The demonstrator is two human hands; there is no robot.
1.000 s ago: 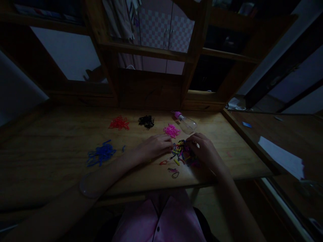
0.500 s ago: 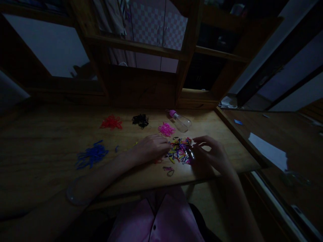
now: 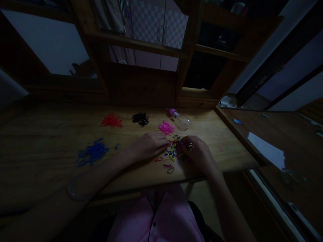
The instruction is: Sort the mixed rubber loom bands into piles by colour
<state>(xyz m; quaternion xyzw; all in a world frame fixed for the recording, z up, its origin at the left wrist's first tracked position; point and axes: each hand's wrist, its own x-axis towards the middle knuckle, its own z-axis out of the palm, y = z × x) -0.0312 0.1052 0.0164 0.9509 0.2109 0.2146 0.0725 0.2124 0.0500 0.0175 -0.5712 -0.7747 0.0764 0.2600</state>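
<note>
Partly beneath right grip (image 3: 198, 148) — multicoloured pile (image 3: 174, 147) — left grip (image 3: 152, 144) alongside.

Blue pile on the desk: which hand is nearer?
Left. The left hand lies right of the blue pile, apart from it; the right hand is farther right, at the multicoloured pile.

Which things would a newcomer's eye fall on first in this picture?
Probably the single-colour heaps on the wooden desk: blue heap at left, red heap and black heap farther back, pink heap near the middle. Next, the many-coloured pile, with the left hand at its left and the right hand over its right part. The clear bottle lies beside the pink heap.
</note>
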